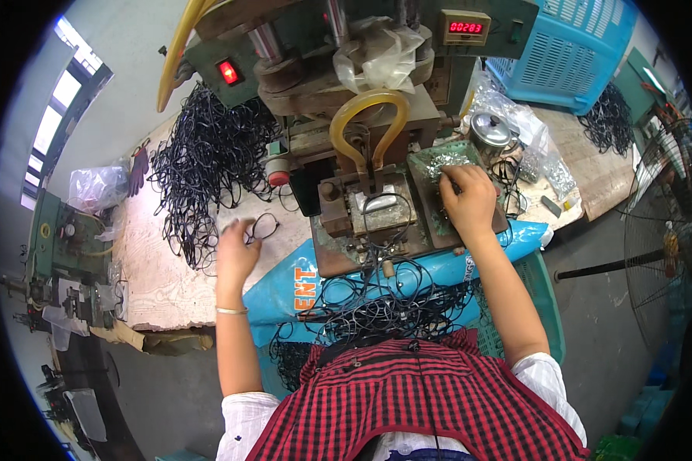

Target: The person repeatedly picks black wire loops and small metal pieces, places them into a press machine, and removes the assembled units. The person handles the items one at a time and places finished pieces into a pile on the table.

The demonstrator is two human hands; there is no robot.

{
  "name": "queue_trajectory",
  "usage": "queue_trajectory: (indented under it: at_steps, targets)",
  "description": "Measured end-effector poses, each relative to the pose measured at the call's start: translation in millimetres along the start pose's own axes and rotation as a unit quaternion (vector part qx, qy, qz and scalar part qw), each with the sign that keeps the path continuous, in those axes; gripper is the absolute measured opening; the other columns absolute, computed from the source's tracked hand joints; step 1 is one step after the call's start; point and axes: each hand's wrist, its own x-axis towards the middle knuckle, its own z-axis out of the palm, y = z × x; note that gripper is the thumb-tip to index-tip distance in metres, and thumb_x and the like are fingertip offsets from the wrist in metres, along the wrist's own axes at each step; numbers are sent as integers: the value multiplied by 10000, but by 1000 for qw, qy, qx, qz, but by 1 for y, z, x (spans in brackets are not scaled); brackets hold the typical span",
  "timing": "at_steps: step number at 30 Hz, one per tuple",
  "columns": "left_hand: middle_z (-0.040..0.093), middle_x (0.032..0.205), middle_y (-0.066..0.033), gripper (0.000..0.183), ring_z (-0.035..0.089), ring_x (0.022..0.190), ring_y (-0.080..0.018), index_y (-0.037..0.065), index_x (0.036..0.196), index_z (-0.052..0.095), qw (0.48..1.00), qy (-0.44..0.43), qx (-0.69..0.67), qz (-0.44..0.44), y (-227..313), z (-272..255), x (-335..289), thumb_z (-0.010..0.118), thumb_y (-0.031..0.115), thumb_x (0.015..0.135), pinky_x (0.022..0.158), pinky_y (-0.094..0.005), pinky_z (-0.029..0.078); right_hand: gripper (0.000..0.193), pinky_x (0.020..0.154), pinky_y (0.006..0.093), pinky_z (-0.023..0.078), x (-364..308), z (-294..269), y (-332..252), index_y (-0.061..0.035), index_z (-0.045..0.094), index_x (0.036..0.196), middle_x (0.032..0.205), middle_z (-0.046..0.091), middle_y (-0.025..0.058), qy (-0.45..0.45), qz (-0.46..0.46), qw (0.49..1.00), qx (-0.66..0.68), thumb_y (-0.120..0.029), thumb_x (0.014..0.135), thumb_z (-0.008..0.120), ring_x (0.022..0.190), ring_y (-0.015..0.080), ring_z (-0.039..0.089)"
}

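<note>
My left hand [237, 252] is at the left of the press, beside a large heap of black cords [200, 165]. A thin looped black cord [266, 227] trails from its thumb and fingers, which look closed on it, though slightly blurred. My right hand [469, 198] reaches over a green tray [432, 180] holding small silvery metal pieces [446, 163]. Its fingers are bent together at the pieces; what they pinch is hidden. Between my hands, a black cord curves across the metal fixture [384, 211] under the press [346, 69].
More black cords [384, 311] lie tangled before me on a blue plastic sack [284, 288]. A lidded metal pot [490, 131] and clear plastic bags stand right of the tray. A blue crate [561, 58] sits behind; a fan [665, 223] stands at the right.
</note>
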Motion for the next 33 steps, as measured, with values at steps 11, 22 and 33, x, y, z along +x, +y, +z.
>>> queue_trajectory:
  at_steps: [11, 22, 33]
  targets:
    - [633, 1017, -159, 195, 590, 965, -395, 50, 972, 619, 997, 45, 40, 44, 1, 35, -21, 623, -13, 788, 824, -488, 490, 86, 728, 438, 510, 11, -1, 7, -87, 750, 815, 866, 698, 45, -36, -62, 991, -115, -151, 758, 754, 960, 276, 661]
    - [613, 920, -78, 123, 621, 804, -176, 13, 958, 516, 865, 169, -471, 40, 93, -40, -8, 627, -40, 949, 744, -300, 558, 193, 844, 249, 517, 33, -38, -100, 21, 714, 1056, 1010, 730, 55, -128, 156, 889, 412, -27, 873, 753, 931, 105, 663]
    - [677, 1022, -178, 187, 698, 941, -253, -12, 1013, 514, 760, 235, -560, 230, 196, -86, 9, 659, -89, 923, 842, -412, 620, 450, 952, 285, 500, 24, -38, -140, 28, 548, 1306, 1174, 696, 114, -113, 222, 811, 530, 26, 879, 689, 1082, 143, 665]
